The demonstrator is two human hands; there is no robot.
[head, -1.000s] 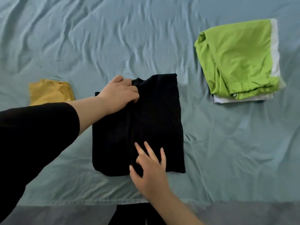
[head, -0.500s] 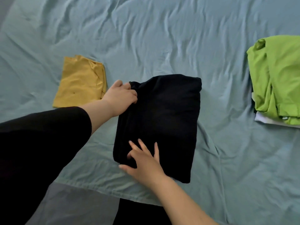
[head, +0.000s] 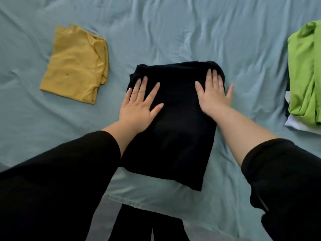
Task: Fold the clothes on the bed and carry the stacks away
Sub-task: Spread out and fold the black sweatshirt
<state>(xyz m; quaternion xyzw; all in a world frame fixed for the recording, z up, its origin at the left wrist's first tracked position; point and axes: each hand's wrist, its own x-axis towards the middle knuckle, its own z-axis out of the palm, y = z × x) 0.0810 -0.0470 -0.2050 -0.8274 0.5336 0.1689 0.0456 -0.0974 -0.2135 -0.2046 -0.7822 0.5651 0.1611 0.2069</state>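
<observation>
A folded black garment [head: 175, 129] lies on the bed in front of me. My left hand [head: 139, 106] rests flat on its left half, fingers spread. My right hand [head: 212, 94] lies flat on its far right corner, fingers spread, thumb over the sheet. Neither hand grips anything. A folded mustard-yellow shirt [head: 76, 65] lies to the left. At the right edge stands a stack with a lime-green garment [head: 304, 73] on top and white and dark pieces under it.
The wrinkled pale blue sheet [head: 173, 32] covers the bed; its near edge [head: 125, 200] runs just below the black garment. My dark trouser legs [head: 147, 225] show below that edge.
My left hand let go of the garment's far left corner and now lies flat. My right hand moved from the near edge to the far right corner. The view shifted left.
</observation>
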